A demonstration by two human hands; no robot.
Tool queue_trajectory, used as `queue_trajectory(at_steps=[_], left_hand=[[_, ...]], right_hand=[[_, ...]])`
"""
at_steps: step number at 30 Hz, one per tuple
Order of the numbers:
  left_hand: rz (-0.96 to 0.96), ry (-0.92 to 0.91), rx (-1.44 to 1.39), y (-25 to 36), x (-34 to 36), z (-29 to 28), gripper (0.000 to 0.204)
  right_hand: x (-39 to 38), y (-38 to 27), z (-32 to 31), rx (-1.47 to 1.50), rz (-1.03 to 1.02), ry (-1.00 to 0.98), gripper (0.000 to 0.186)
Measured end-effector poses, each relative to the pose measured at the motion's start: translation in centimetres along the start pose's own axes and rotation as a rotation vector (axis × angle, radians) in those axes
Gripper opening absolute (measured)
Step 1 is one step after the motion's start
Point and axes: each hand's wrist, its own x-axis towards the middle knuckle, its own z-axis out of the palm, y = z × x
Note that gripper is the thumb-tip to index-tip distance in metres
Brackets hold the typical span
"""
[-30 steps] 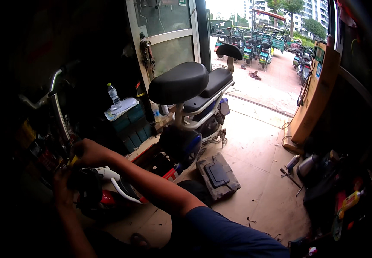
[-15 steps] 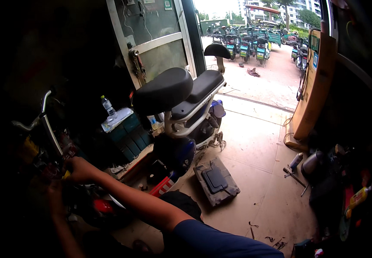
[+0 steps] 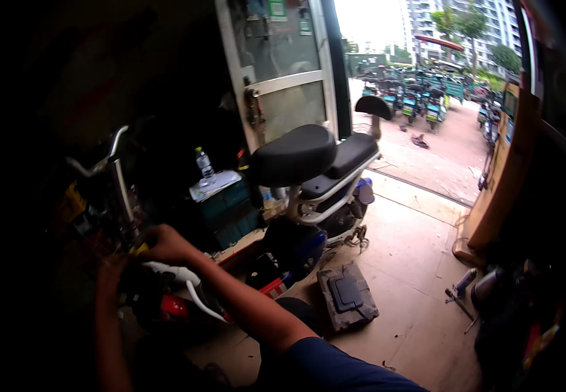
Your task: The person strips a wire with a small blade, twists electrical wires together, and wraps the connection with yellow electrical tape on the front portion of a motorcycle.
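My right hand (image 3: 167, 245) is closed at the lower end of a silver handlebar stem (image 3: 122, 193). A small yellow piece (image 3: 140, 248) shows at its fingers; its kind is not clear. Just left of it and slightly lower, my left hand (image 3: 112, 264) reaches up to the same spot, its fingers lost in shadow and blur. Curved bare handlebars (image 3: 118, 138) top the stem. Beneath my right forearm are a white curved frame part (image 3: 198, 294) and a red glossy part (image 3: 174, 306), apparently of the same vehicle.
A scooter with black seats (image 3: 296, 155) stands ahead. Near it, a dusty dark case (image 3: 347, 297) lies on the tiled floor. A bottle (image 3: 203, 163) stands on a teal box (image 3: 227, 209). Tools (image 3: 463, 300) lie at right, near a leaning wooden board (image 3: 495, 186). Parked scooters (image 3: 410, 95) fill the yard outside.
The view has swung left and up, so the whole scene sits farther right and lower. Both hands stay together at the foot of the handlebar stem.
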Motion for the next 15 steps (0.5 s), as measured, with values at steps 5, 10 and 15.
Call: queue_trajectory(at_steps=[5,10,15], left_hand=[[-0.224,-0.010,-0.459,0.0,2.4,2.8,0.026],[-0.203,-0.061,-0.623,0.0,0.0,1.3,0.020],[-0.186,-0.035,-0.571,-0.1,-0.3,1.0,0.012]], right_hand=[[0.3,2.1,-2.8,0.210,0.059,-0.005,0.029],[0.0,0.1,-0.4,0.261,0.218,-0.055,0.016],[1.1,1.3,0.1,0.281,0.144,-0.092,0.020]])
